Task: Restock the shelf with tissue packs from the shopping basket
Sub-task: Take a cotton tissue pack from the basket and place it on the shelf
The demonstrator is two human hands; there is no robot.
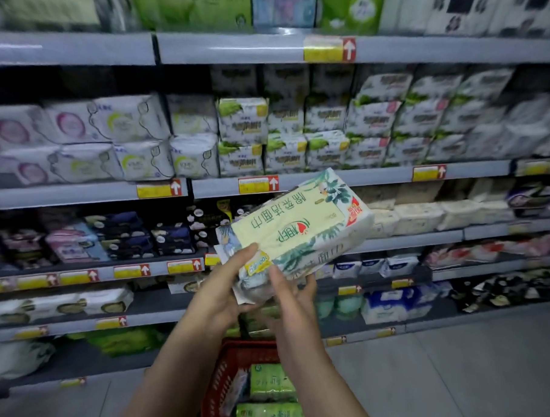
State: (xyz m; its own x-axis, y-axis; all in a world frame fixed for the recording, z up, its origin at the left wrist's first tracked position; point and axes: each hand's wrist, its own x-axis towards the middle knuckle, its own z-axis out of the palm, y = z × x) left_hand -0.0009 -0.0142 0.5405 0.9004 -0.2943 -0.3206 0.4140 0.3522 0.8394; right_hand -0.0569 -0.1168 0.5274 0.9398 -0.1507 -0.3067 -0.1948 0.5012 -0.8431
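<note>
The soft plastic-wrapped tissue pack, pale yellow with green leaf print [299,226], is held tilted in the air in front of the grey metal store shelf [376,176], touching no shelf board. The left hand [223,286] grips its near end, thumb pressed on the top face. The right hand [290,297] holds the same end from beside and below, its fingers [309,287] curled under the wrapper.

This pack is out of the basket but not yet shelved. Below, the red plastic shopping basket [219,381] on the floor holds at least two green-wrapped packs [272,382], so several rounds look to be left. The rows on the shelves look mostly full. Which gap suits this pack I cannot tell through the blur.
</note>
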